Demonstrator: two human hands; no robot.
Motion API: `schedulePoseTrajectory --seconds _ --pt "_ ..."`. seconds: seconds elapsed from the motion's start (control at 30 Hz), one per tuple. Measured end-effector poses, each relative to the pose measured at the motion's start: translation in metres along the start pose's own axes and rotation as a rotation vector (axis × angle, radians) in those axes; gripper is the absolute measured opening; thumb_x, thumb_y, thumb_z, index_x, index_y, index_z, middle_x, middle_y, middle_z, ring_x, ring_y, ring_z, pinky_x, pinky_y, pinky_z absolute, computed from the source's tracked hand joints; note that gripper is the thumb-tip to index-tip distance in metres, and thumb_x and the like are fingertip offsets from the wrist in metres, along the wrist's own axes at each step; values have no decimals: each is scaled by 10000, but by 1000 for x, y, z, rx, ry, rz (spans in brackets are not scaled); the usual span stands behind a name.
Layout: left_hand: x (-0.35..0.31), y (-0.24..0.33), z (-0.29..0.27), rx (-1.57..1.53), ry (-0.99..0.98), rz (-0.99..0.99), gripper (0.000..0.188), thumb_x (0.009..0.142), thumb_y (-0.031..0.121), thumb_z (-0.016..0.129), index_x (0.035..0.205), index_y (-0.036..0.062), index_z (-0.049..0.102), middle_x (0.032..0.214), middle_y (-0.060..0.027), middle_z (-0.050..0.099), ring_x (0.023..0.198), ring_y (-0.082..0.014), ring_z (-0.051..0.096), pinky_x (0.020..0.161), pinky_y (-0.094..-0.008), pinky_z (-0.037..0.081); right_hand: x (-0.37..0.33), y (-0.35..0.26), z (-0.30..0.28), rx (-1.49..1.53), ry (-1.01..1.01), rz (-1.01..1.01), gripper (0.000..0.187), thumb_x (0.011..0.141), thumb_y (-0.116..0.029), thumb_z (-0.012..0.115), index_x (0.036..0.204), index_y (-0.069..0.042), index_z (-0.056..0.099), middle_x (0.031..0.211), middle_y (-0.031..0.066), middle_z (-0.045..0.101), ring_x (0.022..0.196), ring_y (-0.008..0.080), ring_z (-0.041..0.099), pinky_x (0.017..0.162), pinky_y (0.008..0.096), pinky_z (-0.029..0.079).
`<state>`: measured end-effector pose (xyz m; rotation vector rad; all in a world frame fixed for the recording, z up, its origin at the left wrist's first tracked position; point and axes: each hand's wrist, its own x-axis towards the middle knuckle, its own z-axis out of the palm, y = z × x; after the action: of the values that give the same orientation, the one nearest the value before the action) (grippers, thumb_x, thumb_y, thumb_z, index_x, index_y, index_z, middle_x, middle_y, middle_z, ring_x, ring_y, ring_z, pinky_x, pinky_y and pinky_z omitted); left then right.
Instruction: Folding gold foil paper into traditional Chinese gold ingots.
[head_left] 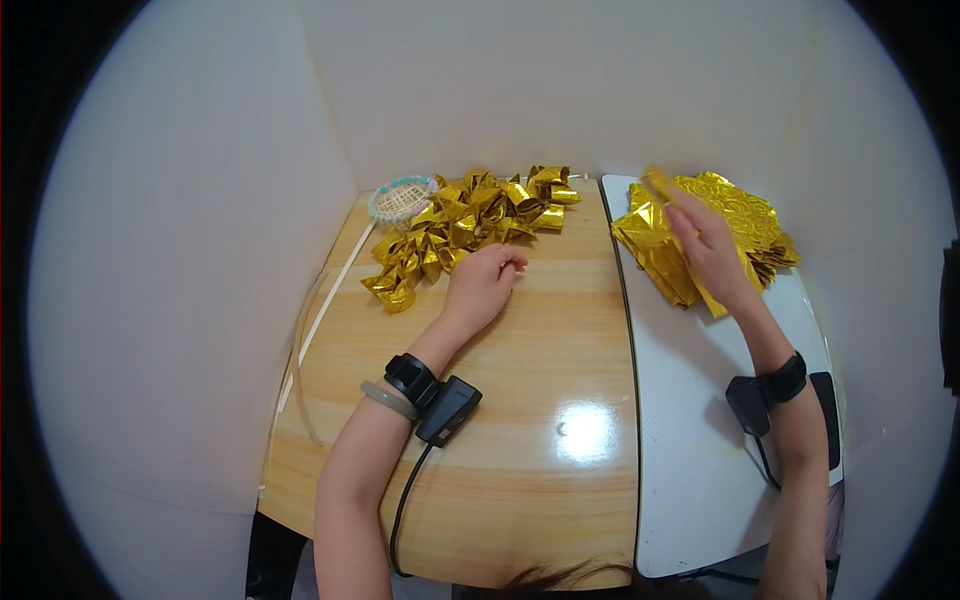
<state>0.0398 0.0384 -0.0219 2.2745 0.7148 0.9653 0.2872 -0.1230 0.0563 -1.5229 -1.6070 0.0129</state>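
A heap of folded gold foil paper pieces (465, 225) lies at the far side of the wooden table. Just in front of it is my left hand (482, 287), its fingers curled in, and nothing shows between them. Over on the right, a stack of flat gold foil sheets (740, 215) rests on the white tabletop, fanned and uneven at the edges. My right hand (706, 243) is above the stack's left part, closed on a gold foil sheet (656, 184) that sticks out past the fingers. The palm and part of that sheet are hidden.
A small woven basket with a beaded rim (401, 200) stands left of the heap. The wooden table (530, 400) and the white tabletop (690, 440) meet along a dark seam. Pale walls (560, 90) enclose the far side and both flanks. Cabled black devices are strapped to both wrists.
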Motion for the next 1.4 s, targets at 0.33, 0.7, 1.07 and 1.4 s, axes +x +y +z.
schedulePoseTrajectory --seconds 0.33,0.7,1.07,1.4 --pt "-6 3 3 -739 -17 -395 209 938 154 515 1049 -5 595 867 -29 629 728 -92 605 621 -226 488 -18 -35 79 188 -708 -299 337 940 -271 505 1169 -37 584 1139 161 604 1054 306 567 903 368 443" --pt "-11 -4 -2 -552 -110 -313 432 801 -28 617 1215 -19 494 1034 -61 596 780 -72 575 715 -205 481 -9 13 64 19 -505 -96 745 767 -367 724 1339 -12 406 1304 217 465 1206 341 444 1010 381 362" --pt "-9 1 -29 -1241 248 -361 440 965 427 417 1088 31 563 871 -24 601 785 -117 589 734 -257 504 -2 -8 52 145 89 -242 202 700 30 632 888 -41 611 849 90 551 839 244 568 740 303 465" --pt "-10 -4 -25 -1035 221 -438 314 948 310 470 1023 27 586 837 -24 596 773 -131 596 720 -263 509 -9 0 54 -58 -618 -286 190 674 -36 573 851 -81 624 903 59 624 961 237 580 804 342 492"
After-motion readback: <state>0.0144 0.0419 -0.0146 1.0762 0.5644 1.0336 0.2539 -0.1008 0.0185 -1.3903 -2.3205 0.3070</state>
